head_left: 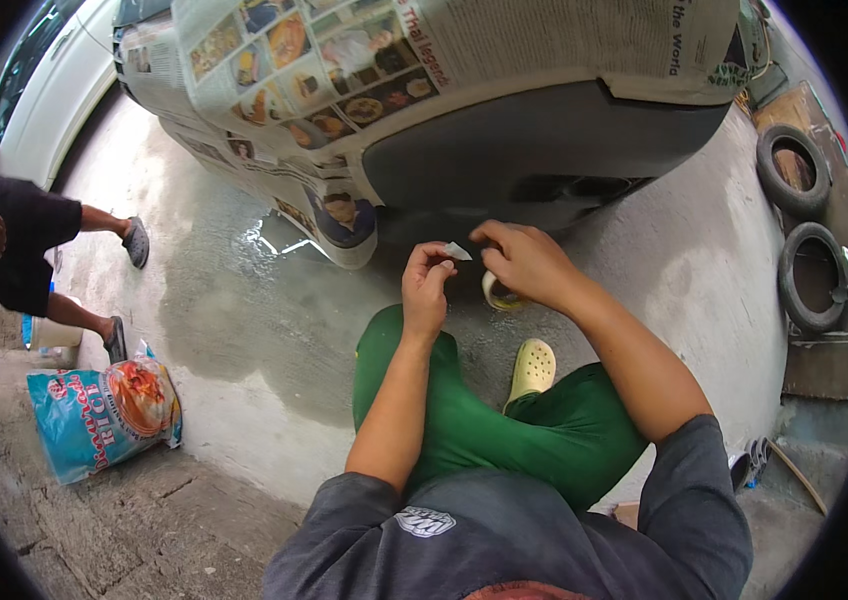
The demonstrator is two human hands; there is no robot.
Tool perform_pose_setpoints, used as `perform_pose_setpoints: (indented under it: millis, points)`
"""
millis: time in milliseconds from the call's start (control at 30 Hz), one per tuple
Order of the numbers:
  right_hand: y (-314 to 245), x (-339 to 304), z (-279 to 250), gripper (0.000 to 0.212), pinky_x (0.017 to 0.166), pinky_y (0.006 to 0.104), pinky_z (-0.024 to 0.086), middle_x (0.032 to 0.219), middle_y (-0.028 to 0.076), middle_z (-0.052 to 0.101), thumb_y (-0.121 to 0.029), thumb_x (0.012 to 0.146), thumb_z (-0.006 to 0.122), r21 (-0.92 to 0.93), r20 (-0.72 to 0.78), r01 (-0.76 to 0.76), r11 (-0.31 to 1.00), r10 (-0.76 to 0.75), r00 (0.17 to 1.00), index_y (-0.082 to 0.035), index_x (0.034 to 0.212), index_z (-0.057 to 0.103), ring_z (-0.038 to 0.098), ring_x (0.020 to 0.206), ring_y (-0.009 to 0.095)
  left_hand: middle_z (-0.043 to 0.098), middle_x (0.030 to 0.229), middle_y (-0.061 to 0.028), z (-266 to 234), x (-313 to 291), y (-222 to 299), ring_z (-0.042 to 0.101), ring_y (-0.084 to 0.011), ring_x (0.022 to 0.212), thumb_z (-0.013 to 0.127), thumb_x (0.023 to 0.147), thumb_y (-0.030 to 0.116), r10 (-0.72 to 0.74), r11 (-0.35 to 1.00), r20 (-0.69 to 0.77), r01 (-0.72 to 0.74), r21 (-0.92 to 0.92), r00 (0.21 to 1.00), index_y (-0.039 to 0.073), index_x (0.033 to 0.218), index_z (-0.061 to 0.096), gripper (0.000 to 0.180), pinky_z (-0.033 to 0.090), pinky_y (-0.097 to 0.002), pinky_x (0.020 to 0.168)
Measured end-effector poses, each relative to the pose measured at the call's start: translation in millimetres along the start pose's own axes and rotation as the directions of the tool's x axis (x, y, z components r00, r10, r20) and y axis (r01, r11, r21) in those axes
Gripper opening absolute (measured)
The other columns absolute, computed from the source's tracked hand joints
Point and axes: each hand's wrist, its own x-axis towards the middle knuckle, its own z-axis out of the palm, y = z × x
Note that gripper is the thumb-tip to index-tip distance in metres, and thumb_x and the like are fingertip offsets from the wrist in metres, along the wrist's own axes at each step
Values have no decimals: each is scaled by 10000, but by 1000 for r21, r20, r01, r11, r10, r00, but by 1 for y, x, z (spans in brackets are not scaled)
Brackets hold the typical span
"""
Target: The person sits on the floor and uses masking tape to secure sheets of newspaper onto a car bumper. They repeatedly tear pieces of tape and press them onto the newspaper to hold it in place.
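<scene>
My left hand (428,284) pinches a small whitish strip of tape (458,251) between thumb and fingertips. Just to its right, my right hand (526,262) has its fingers curled over a roll of masking tape (491,290), which hangs below them. Both hands are above my knees, close to the lower edge of a dark grey car bumper (504,145). Newspaper sheets (344,70) cover the bodywork above the bumper and wrap down its left side. Whether the strip still joins the roll, I cannot tell.
Wet concrete floor (274,310) lies around my yellow clog (534,367). At the left stand a person's legs (19,235) beside a blue rice bag (104,412) and a white car (54,90). Two tyres (816,275) lean at the right.
</scene>
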Motion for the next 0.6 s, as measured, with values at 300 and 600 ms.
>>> perform_pose_setpoints:
  millis: [300,600]
  points:
    - [3,-2,13,271,780,485,549,918,162,753,-297,974,625,-13,25,27,1000,-27,999,-62,1072,717,731,875,368,601,1212,-77,2,-3,-17,597,-161,1068,616,933,28,203,949,99,-221,227,974,26,1205,605,273,500,-321,958]
    - [9,1,20,254,709,426,516,861,159,735,-267,993,614,295,17,-37,955,33,999,-32,1037,703,714,780,304,661,1115,-87,19,-1,-5,668,-146,996,656,1033,98,-90,964,48,99,-245,995,8,1221,599,216,588,-305,890]
